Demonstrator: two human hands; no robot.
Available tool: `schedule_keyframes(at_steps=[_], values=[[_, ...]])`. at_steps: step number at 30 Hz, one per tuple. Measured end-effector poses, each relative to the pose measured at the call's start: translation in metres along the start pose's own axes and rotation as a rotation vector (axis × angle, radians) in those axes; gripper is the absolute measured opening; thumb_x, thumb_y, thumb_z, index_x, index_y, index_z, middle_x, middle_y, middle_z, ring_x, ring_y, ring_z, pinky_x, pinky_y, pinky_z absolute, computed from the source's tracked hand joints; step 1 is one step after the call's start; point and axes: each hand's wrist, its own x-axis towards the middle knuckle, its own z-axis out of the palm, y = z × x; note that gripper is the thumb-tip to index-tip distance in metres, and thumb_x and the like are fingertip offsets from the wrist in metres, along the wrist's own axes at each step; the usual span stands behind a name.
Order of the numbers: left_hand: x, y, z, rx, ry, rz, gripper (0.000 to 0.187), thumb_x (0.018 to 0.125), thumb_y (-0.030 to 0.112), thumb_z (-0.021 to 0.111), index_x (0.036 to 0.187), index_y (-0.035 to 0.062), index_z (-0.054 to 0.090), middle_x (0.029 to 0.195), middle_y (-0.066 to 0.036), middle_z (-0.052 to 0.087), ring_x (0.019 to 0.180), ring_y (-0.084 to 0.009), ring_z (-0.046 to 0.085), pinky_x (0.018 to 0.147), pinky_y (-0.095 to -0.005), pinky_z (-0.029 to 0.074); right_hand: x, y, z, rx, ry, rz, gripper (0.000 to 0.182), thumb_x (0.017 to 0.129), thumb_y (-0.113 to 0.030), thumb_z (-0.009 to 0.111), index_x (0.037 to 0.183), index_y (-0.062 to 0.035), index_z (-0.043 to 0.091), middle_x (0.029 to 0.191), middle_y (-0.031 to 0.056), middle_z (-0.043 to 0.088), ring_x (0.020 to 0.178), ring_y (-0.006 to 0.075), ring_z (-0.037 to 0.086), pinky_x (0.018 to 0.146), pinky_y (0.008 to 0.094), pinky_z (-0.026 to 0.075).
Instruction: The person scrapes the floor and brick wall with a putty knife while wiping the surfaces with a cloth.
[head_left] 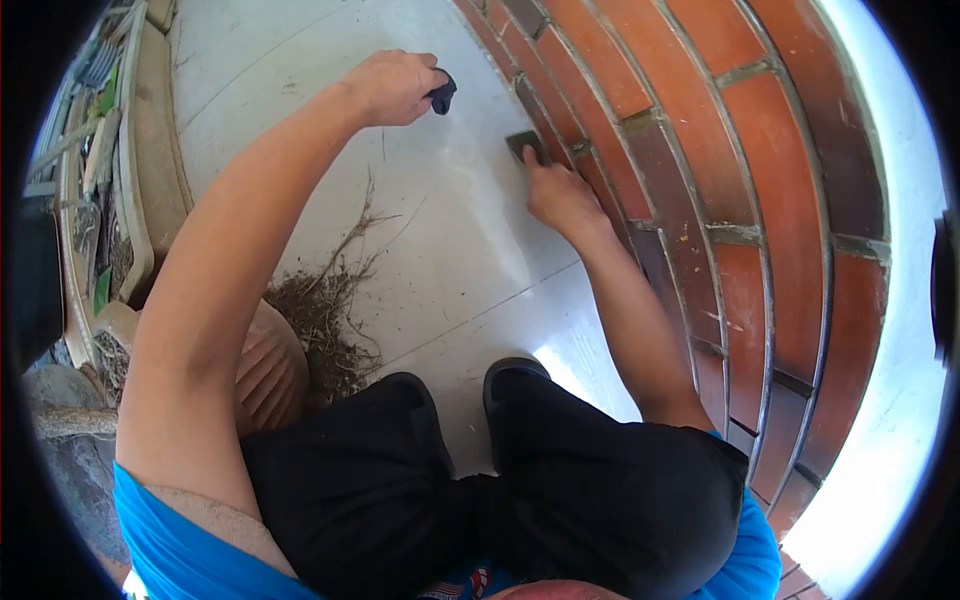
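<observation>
Head view: the left hand (395,90) has its grip closed around a small black object (442,92) over the pale floor (455,215); the right hand (565,197) grasps a dark flat block (517,144) beside the brick wall (670,150).

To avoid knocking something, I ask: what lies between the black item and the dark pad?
In the head view, only pale floor separates the black item in the left hand from the dark pad at the right hand.

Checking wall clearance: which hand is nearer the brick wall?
The right hand, touching a dark flat piece beside the brick wall; the left hand, holding a black item, is farther out over the pale floor.
</observation>
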Motion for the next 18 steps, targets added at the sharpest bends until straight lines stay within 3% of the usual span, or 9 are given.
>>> schedule_keyframes(at_steps=[3, 8, 13, 18], values=[[-0.004, -0.010, 0.004, -0.008, 0.014, -0.042, 0.038, 0.080, 0.013, 0.067, 0.117, 0.0063, 0.066, 0.109, -0.012, 0.064, 0.091, -0.0329, 0.066, 0.081, -0.0427, 0.055, -0.017, -0.001, 0.005, -0.049, -0.013, 0.051, 0.056, 0.093, -0.009, 0.040, 0.148, -0.0005, 0.036, 0.117, 0.0316, 0.063, 0.110, 0.0437, 0.063, 0.095, 0.0510, 0.051], [0.011, -0.005, 0.012, -0.066, 0.081, -0.006, 0.038, 0.080, 0.015, 0.067, 0.116, 0.0057, 0.067, 0.106, -0.012, 0.064, 0.088, -0.0341, 0.066, 0.081, -0.0432, 0.055, 0.060, -0.008, -0.001, -0.006, 0.094, -0.052, 0.055, 0.094, -0.009, 0.039, 0.148, 0.0006, 0.036, 0.116, 0.0311, 0.064, 0.109, 0.0428, 0.064, 0.094, 0.0504, 0.052], [0.016, 0.003, 0.022, -0.147, 0.142, -0.016, 0.038, 0.080, 0.015, 0.066, 0.116, 0.0050, 0.067, 0.105, -0.013, 0.065, 0.086, -0.0342, 0.066, 0.080, -0.0433, 0.055, 0.121, -0.046, -0.048, 0.042, 0.072, -0.023, 0.052, 0.096, -0.008, 0.037, 0.148, -0.0008, 0.036, 0.132, 0.0264, 0.057, 0.121, 0.0406, 0.058, 0.099, 0.0485, 0.049], [0.010, -0.017, 0.027, -0.143, 0.226, -0.069, 0.038, 0.080, 0.016, 0.064, 0.117, 0.0044, 0.066, 0.103, -0.014, 0.065, 0.083, -0.0345, 0.066, 0.076, -0.0430, 0.055, 0.119, -0.043, -0.056, 0.068, 0.034, 0.000, 0.053, 0.096, -0.009, 0.038, 0.148, -0.0023, 0.036, 0.138, 0.0247, 0.053, 0.125, 0.0412, 0.055, 0.103, 0.0497, 0.047]])
